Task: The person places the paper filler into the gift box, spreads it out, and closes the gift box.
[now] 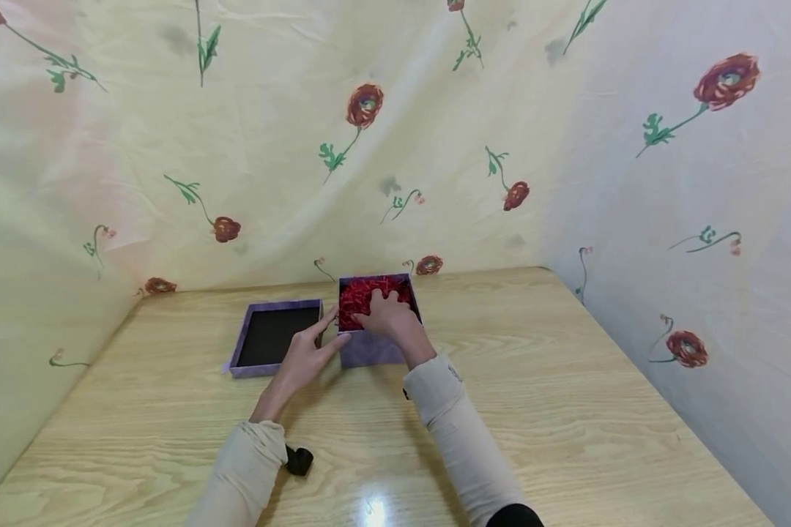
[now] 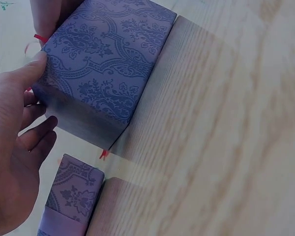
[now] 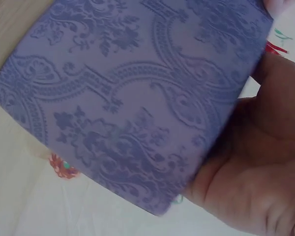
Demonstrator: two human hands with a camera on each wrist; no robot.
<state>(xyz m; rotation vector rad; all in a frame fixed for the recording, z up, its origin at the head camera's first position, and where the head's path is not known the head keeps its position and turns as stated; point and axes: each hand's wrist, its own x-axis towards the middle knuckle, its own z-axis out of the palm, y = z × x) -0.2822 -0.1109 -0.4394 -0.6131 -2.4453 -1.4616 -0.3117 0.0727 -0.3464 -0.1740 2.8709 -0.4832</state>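
Observation:
A purple patterned box (image 1: 372, 350) stands at the back of the table, filled with red shredded paper (image 1: 356, 296). My left hand (image 1: 306, 357) holds the box's near left corner, with the thumb at the front rim and the fingers along the left side. The left wrist view shows the thumb (image 2: 32, 71) against the rim of the box (image 2: 98, 54). Inside the box, my right hand (image 1: 390, 315) presses on the shredded paper with fingers spread. The right wrist view shows the palm (image 3: 255, 172) over the rim; the fingertips are hidden behind the front wall.
A shallow purple lid (image 1: 253, 371) with a black inside lies left of the box, its hollow side up. A small red shred (image 2: 104, 154) is by the box's lower corner. Flowered cloth (image 1: 290, 146) hangs behind the wooden table (image 1: 534, 380).

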